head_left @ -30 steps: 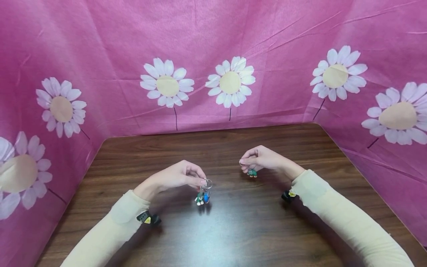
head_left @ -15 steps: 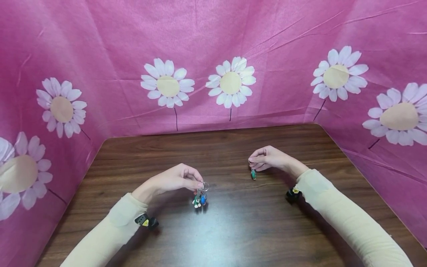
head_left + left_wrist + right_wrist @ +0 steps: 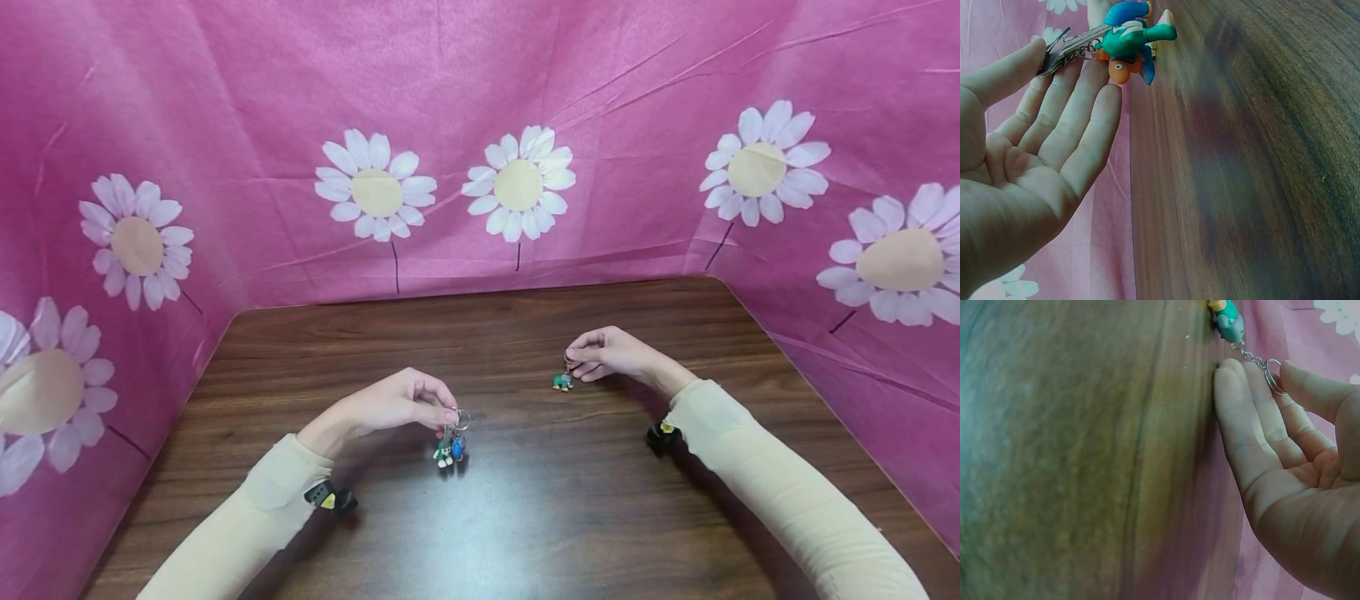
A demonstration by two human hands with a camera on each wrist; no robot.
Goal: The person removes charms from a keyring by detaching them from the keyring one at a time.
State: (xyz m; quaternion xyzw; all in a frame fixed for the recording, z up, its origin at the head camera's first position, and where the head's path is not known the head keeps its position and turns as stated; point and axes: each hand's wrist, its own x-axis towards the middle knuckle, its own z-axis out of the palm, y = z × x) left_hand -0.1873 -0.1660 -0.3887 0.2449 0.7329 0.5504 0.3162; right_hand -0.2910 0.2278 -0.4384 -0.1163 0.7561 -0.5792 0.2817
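My left hand (image 3: 396,400) pinches the silver rings of a bunch of keychains (image 3: 445,451) between thumb and fingers above the table. Small figurines dangle from it: in the left wrist view a green-and-white one (image 3: 1127,42), an orange one (image 3: 1120,71) and a blue one (image 3: 1124,11) hang together, beside flat silver metal and a chain. To the right, my right hand (image 3: 613,353) pinches the split ring (image 3: 1270,379) of a single keychain. Its green-and-grey figurine (image 3: 562,382), elephant-like in shape, hangs from a short chain off the fingertips.
The dark brown wooden table (image 3: 495,333) lies under both hands, glossy near the front. A pink cloth (image 3: 450,67) printed with white daisies rises behind it and along both sides. Each cream sleeve (image 3: 262,492) has a black wrist device (image 3: 330,497) at its cuff.
My right hand has moved to the right, away from the left, while its figurine swings and turns. My left hand has shifted slightly left and nearer, still holding its bunch.
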